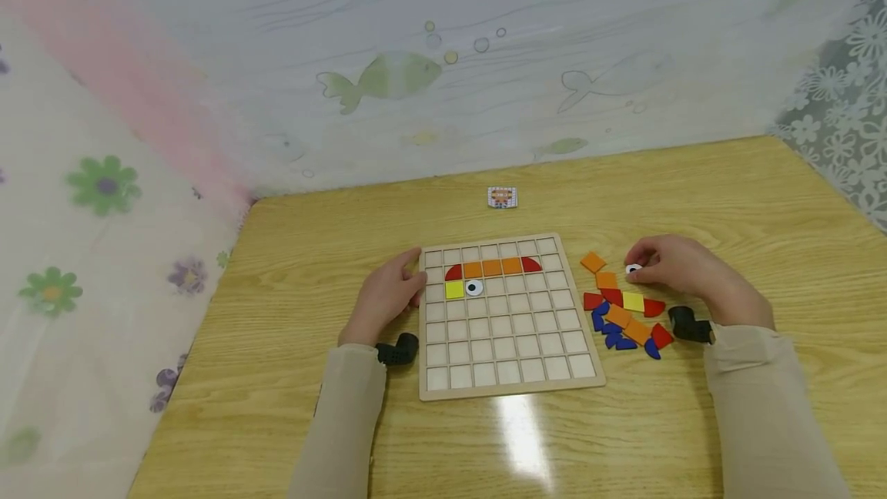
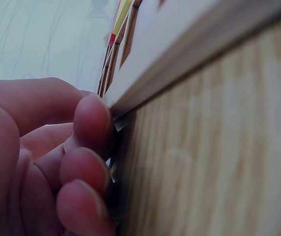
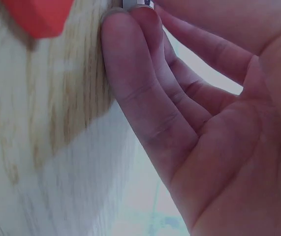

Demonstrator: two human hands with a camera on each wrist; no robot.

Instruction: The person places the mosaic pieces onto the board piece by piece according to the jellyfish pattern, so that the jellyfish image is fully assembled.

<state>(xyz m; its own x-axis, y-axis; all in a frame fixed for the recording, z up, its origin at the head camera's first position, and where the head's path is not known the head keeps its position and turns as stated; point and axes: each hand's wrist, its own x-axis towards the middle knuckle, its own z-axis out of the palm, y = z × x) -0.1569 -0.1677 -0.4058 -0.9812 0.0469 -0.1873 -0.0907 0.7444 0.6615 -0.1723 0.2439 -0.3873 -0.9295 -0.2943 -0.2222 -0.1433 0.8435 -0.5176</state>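
A wooden grid board [image 1: 513,390] lies on the table. In its upper cells sit a row of orange squares [image 1: 491,268] with a red quarter-round piece at each end, a yellow square [image 1: 453,289] and a round eye piece [image 1: 474,288]. My left hand [image 1: 388,295] rests against the board's left edge, its fingertips [image 2: 93,120] touching the side. To the right of the board, my right hand [image 1: 675,264] pinches another white eye piece [image 1: 632,269] with a black centre. In the right wrist view, the fingers mostly hide that piece.
Loose pieces lie right of the board: orange squares [image 1: 592,262], a yellow square [image 1: 633,301], red pieces [image 1: 654,307] and several blue pieces [image 1: 626,344]. A small pattern card [image 1: 502,197] lies behind the board. A fish-printed curtain [image 1: 443,122] hangs along the table's back edge.
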